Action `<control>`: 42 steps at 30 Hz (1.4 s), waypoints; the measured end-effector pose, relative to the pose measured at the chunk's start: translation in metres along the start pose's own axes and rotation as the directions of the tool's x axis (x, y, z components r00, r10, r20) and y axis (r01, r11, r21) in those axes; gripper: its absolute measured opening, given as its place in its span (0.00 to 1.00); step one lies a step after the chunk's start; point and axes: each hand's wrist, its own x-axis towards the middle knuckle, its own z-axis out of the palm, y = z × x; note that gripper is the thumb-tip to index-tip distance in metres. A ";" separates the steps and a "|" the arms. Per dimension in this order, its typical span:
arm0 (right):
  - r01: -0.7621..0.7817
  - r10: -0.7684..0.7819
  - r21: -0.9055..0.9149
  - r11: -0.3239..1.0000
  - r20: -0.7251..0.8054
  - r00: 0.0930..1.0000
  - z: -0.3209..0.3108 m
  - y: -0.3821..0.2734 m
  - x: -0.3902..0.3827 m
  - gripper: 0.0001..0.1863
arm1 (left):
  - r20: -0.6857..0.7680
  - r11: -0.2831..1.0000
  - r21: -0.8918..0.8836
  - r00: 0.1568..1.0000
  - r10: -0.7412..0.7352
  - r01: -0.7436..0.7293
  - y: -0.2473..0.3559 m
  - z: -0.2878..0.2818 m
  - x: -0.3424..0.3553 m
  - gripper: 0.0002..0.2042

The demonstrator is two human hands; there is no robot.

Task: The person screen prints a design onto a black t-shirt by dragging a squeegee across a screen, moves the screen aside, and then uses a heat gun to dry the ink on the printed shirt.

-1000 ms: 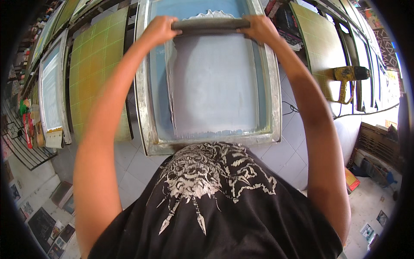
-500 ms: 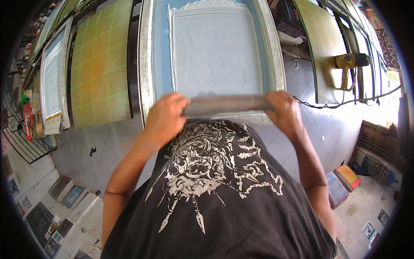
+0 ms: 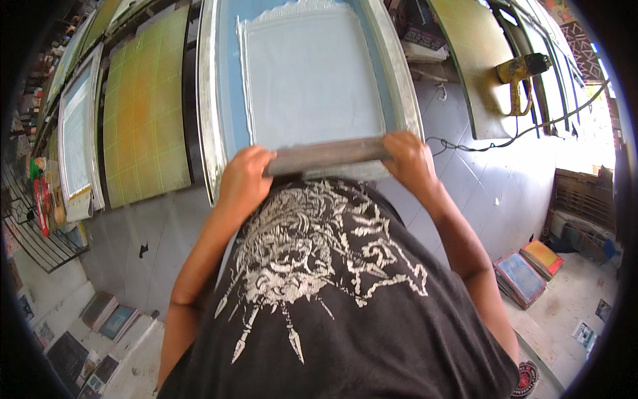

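Observation:
A wooden-handled squeegee (image 3: 327,154) lies crosswise over the near end of a screen printing frame (image 3: 208,106). My left hand (image 3: 244,174) is closed around its left end, and my right hand (image 3: 413,161) grips its right end. Beyond the squeegee stretches the frame's mesh, blue along its borders. A large pale, whitish rectangle of ink (image 3: 309,76) covers its middle, with raised ridges down both sides and a wavy far edge. My hands hide the squeegee's ends, and its blade cannot be made out.
A yellow-green printing board (image 3: 149,113) with grid lines stands to the left, beside another white-framed screen (image 3: 78,133). On a board at right rests a yellow heat gun (image 3: 518,76), its black cord (image 3: 505,143) trailing. Several stacked screens (image 3: 522,279) stand at the lower right.
The view has shifted, so the frame and boards sit farther left. The squeegee stays at the near end, now tilted with its right end higher. Both hands keep their hold.

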 end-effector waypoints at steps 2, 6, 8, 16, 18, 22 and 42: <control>0.036 -0.035 0.018 0.999 -0.016 0.999 -0.006 -0.006 -0.005 0.17 | 0.001 1.000 0.006 1.000 0.014 -0.014 0.001 -0.001 -0.004 0.18; -0.011 0.011 0.021 1.000 0.024 1.000 0.004 -0.005 -0.006 0.19 | 0.070 0.999 -0.028 0.997 -0.013 0.015 0.001 0.003 -0.009 0.20; 0.039 -0.039 0.001 0.999 -0.017 0.999 0.011 0.007 0.008 0.19 | 0.016 1.000 -0.008 1.000 0.008 -0.008 -0.004 0.006 0.003 0.21; 0.110 -0.108 0.018 0.994 -0.087 0.990 0.024 0.064 0.109 0.19 | -0.043 0.989 0.098 0.992 0.117 -0.112 -0.069 0.005 0.100 0.23; 0.080 -0.081 -0.011 0.997 -0.088 0.993 0.027 0.078 0.138 0.19 | -0.052 0.987 0.112 0.991 0.126 -0.119 -0.085 0.003 0.130 0.23; 0.107 -0.114 -0.051 0.993 -0.151 0.982 0.036 0.109 0.199 0.19 | -0.063 0.984 0.153 0.993 0.099 -0.089 -0.117 -0.003 0.196 0.20; 0.100 -0.103 -0.025 0.995 -0.171 0.980 -0.049 0.039 0.119 0.16 | -0.132 0.988 0.132 0.986 0.099 -0.081 -0.021 -0.048 0.102 0.18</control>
